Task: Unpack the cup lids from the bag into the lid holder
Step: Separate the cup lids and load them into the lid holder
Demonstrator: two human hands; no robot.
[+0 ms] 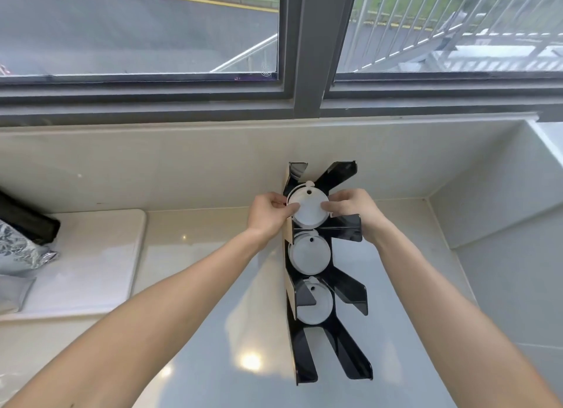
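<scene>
The crinkled silver foil bag (18, 249) and the black object (27, 221) behind it are cut off by the left edge.

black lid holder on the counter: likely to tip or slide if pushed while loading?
The lid holder looks like thin glossy plastic, so probably light. It sits on a polished countertop, so it may slide under a sideways push. Both the left hand and right hand press the top lid stack, which probably steadies it.

Soft daylight comes through the window (140, 26). The glossy bench (213, 301) shows round glare spots. Edges bend from the wide lens; the picture is slightly soft.
</scene>
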